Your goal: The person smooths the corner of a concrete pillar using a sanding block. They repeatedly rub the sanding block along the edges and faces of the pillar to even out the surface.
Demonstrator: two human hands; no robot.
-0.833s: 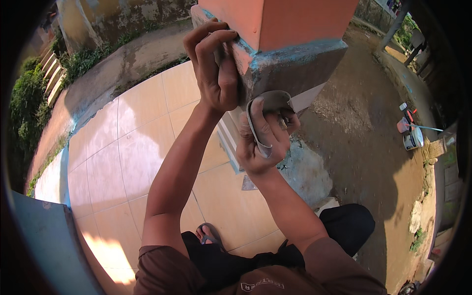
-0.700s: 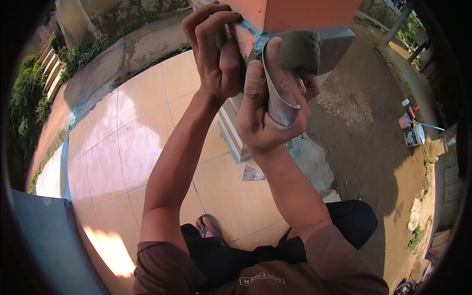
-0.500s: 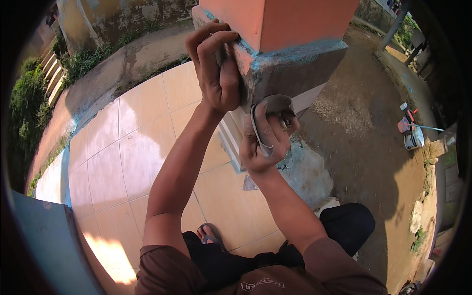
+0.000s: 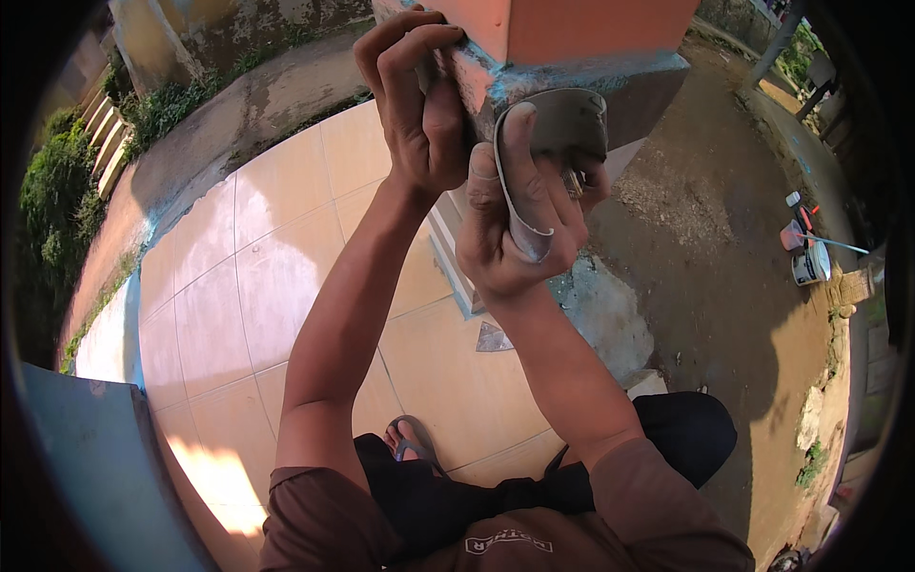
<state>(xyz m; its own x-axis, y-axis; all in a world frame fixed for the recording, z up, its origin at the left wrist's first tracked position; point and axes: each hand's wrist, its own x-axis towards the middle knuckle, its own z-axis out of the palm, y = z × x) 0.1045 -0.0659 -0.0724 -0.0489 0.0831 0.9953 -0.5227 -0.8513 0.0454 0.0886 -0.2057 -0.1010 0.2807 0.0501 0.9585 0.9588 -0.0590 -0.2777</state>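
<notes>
My left hand is wrapped over the edge of the ledge on a salmon pillar, its fingertips against flaking, turquoise-streaked paint. My right hand grips a curled, dull grey sheet of sandpaper at the dark corner of the band, just right of my left hand. My thumb and fingers press along the sheet; something small and brassy among them is too hidden to name. A triangular metal blade lies on the tiles below my right forearm.
Pale tiled floor surrounds the pillar's stepped foot. A light blue low wall borders the lower left. Dirt ground lies to the right, with paint buckets and long-handled tools at its edge. Plants line the far left.
My right hand has risen with the sandpaper along the corner, after dipping half a second ago. My left hand keeps its hold; the whole view has shifted slightly.
</notes>
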